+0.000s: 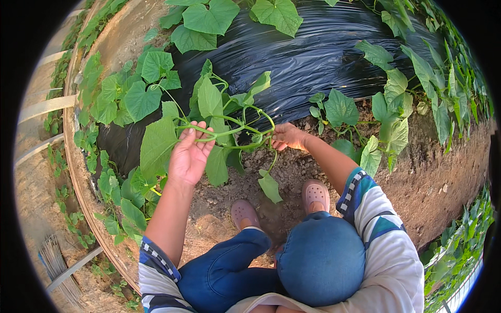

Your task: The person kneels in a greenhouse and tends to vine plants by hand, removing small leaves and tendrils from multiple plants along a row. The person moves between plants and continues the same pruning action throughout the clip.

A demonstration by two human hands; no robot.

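A leafy green vine point(244, 127) with branching stems and curling tendrils stretches between my two hands. My left hand point(191, 152) is palm up, its thumb and fingers closed around a stem beside a broad leaf point(158, 146). At the vine's other end my right hand point(287, 137) pinches a stem between thumb and fingers; its fingertips are partly hidden. A single leaf point(270, 186) hangs on a thin stem below my right hand. Behind the vine, black plastic mulch film point(305, 58) covers the raised bed.
More vines grow at the left point(143, 99) and right point(395, 98). Bare soil point(422, 187) borders the film. My feet, in pink clogs point(244, 214), stand on the soil near my bent knees. A bundle of thin sticks point(58, 266) lies at the lower left, near pale crossbars point(47, 109).
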